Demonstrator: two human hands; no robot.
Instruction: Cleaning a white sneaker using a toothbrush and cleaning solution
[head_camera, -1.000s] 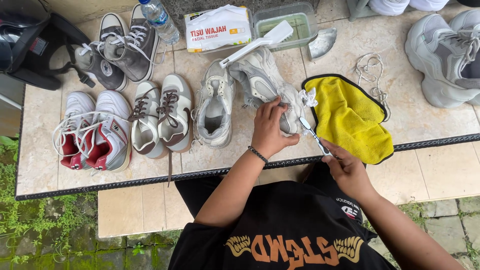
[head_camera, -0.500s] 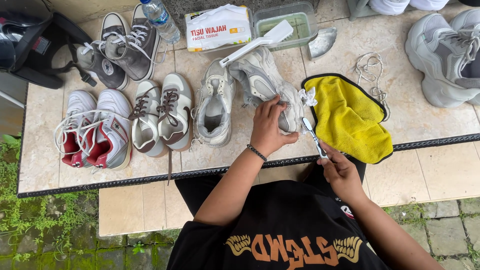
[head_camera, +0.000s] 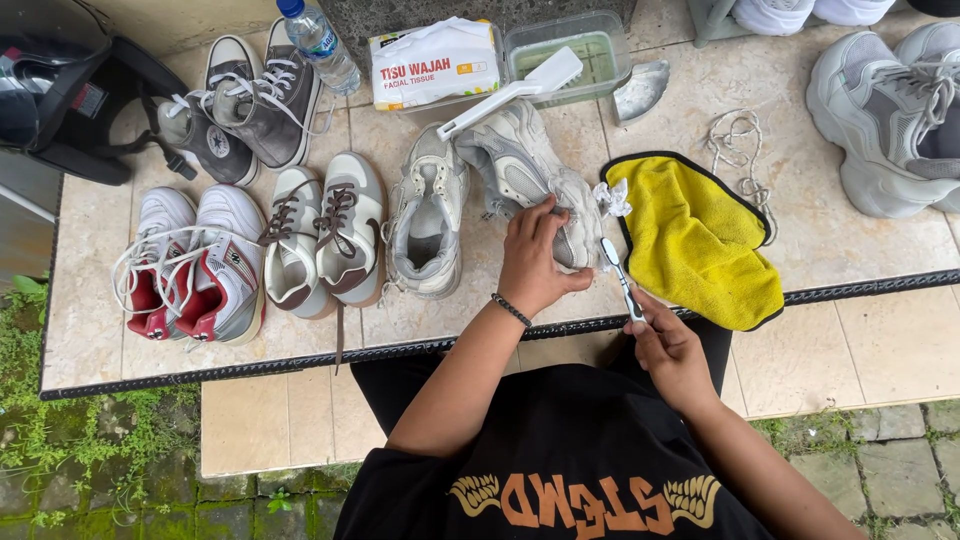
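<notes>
Now, left hand gripping grey sneaker, toothbrush in right hand

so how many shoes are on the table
At least 10, some possibly cut off: two dark high-tops back left, a red-white pair, a brown-white pair, two grey sneakers, one under the left hand, two right.

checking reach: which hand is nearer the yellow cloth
Right. The right hand holds a brush just beside the yellow cloth; the left hand grips the shoe.
</notes>
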